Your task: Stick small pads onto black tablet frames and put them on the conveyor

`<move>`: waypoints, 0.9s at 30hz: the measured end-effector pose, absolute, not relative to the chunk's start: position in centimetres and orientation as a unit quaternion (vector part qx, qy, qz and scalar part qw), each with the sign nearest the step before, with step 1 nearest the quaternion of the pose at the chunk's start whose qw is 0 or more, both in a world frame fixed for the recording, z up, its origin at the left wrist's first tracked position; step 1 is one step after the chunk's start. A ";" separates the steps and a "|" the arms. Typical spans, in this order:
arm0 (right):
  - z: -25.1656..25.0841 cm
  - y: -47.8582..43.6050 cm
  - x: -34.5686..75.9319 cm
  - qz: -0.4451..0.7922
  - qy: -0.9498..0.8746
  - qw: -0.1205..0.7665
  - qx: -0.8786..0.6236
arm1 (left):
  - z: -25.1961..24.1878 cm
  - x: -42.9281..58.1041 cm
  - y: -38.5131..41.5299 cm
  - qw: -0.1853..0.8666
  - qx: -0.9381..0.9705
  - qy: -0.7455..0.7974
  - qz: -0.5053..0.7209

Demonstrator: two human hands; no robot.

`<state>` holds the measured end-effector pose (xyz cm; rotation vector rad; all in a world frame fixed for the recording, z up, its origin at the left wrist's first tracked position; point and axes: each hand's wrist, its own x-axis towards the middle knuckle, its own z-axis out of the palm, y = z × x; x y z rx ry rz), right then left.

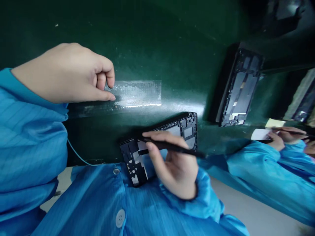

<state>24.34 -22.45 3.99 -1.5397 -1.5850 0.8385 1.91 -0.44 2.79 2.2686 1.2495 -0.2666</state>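
My left hand is at the left end of a clear film strip lying on the green table. Its fingers are curled, with thumb and index tips close together over the strip; anything between them is too small to make out. Black tweezers, slightly blurred, are gripped in my right hand, pointing left. Beneath that hand an opened tablet-like device frame rests tilted at the table's near edge, its inner side with small metal parts facing up. My hand covers its middle.
A second opened device frame lies to the right on a dark stack. Further right, another person's hands hold a white piece and a dark thin tool. A thin blue cord hangs from my left sleeve.
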 end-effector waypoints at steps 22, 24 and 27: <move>1.4 -8.9 24.8 0.525 -0.648 0.293 -0.468 | 4.0 2.4 -0.8 0.302 0.833 0.450 -0.106; 1.8 -9.8 25.1 0.555 -0.602 0.320 -0.476 | 4.1 2.5 -0.7 0.297 0.833 0.454 -0.107; 2.5 -14.0 25.6 0.521 -0.525 0.406 -0.537 | 3.9 2.5 -0.7 0.297 0.834 0.454 -0.100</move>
